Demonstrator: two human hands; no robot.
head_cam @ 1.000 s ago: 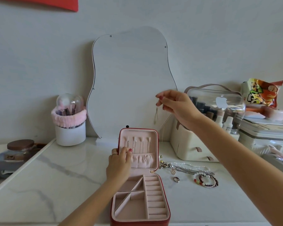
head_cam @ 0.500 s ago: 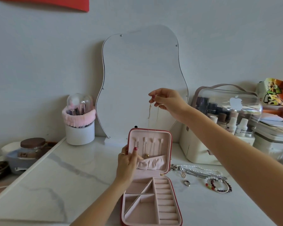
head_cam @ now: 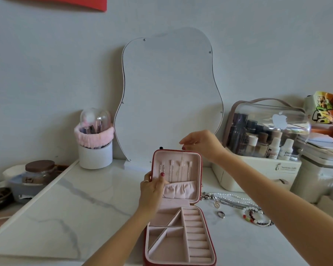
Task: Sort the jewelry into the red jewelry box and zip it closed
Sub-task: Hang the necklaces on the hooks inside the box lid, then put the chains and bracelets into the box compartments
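Red on the outside and pink within, the box (head_cam: 178, 217) lies open on the counter (head_cam: 69, 212), lid (head_cam: 176, 174) upright. Since half a second ago the right hand (head_cam: 201, 144) has dropped from well above the lid to just over its top edge, bringing the thin chain (head_cam: 181, 160) down with it. The chain now hangs in front of the lid's lining, among the hooks (head_cam: 178, 165), where before it dangled clear in front of the mirror (head_cam: 169, 93). I judge this as the hanging step for one necklace: the chain looks close to being looped over a hook, but whether it has caught I cannot tell, as it is too fine to follow.

Right fingers are drawn together in a pinch on the chain's upper end, palm down, wrist bent, forearm reaching in from the lower right. The left hand (head_cam: 153, 191) grips the lid's left edge, thumb (head_cam: 161, 177) pressed on the lining and fingers curled behind, steadying it as before.

Most of the sorting remains. A pearl strand (head_cam: 231, 196), a silver chain (head_cam: 236, 204), a ring (head_cam: 221, 214) and beaded bracelets (head_cam: 256, 217) lie on the counter just right of the box, and the tray's compartments hold nothing visible. The zip stays undone.
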